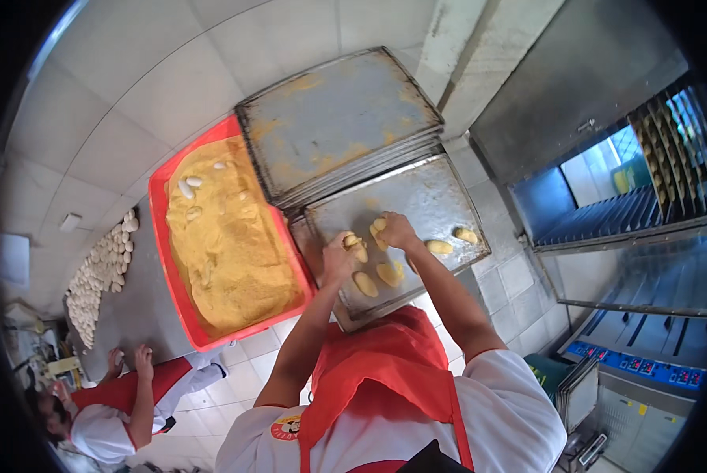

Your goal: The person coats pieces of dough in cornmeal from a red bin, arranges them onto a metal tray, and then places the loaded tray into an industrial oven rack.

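Over a metal baking tray (440, 197), both my hands grip dough pieces coated in yellow crumbs. My left hand (338, 260) is closed round a coated dough piece (357, 249) near the tray's left side. Just to the right, my right hand (399, 231) pinches another dough piece (379, 225). Nearer to me lie an oblong dough piece (364, 284) and a wider yellow lump (390, 273), which may be two touching pieces. Toward the right edge rest two more, an oblong one (439, 247) and a smaller one (465, 235).
A red tub (161, 229) of yellow crumbs (227, 260) with a few dough pieces stands to my left. Stacked trays (338, 118) sit beyond the tray. At far left, a co-worker's hands (142, 360) are beside many white dough pieces (105, 268). An oven (637, 339) stands right.
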The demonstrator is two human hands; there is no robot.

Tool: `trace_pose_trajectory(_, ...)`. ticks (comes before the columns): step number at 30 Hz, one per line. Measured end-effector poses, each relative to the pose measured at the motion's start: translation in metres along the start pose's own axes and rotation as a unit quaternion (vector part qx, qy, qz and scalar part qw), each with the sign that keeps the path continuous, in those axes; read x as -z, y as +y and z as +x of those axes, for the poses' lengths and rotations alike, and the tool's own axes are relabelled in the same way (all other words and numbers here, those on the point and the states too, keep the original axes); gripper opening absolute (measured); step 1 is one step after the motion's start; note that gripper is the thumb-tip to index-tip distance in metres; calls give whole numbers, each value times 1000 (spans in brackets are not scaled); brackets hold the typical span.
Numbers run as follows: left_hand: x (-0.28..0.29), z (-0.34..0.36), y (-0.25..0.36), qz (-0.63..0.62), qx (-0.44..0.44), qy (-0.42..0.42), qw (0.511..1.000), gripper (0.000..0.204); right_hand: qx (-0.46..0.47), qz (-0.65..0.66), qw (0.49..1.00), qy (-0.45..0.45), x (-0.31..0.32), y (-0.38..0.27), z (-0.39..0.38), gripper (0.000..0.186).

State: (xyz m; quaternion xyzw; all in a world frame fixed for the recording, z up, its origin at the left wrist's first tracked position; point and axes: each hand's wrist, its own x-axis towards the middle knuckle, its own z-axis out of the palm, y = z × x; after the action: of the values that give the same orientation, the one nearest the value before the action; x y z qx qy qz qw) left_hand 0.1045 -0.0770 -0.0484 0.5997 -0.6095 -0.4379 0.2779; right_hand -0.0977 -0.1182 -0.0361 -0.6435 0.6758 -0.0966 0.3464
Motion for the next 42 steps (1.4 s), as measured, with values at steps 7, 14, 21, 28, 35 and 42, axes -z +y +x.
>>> trace_pose_trajectory(7,-58,4,67,330,-109,-73,935,36,-46,10,999,-9,37,68,-8,47)
trace_pose_trajectory(14,-104,46,100,159,-40,-57,985,53,38,-60,969,236,82,113,-41,30)
trace_pose_trajectory(21,-158,74,150,69,-28,-82,994,55,-24,465,885,28,112,182,-23,17)
trace_pose_trajectory(28,-148,70,133,249,-88,-73,962,42,-41,365,926,88,120,190,-28,25)
trace_pose_trajectory(35,-115,53,120,397,22,-90,913,34,-25,-27,951,308,123,168,-41,19)
trace_pose_trajectory(42,-90,23,80,355,11,-32,934,39,170,147,970,94,59,93,-31,14)
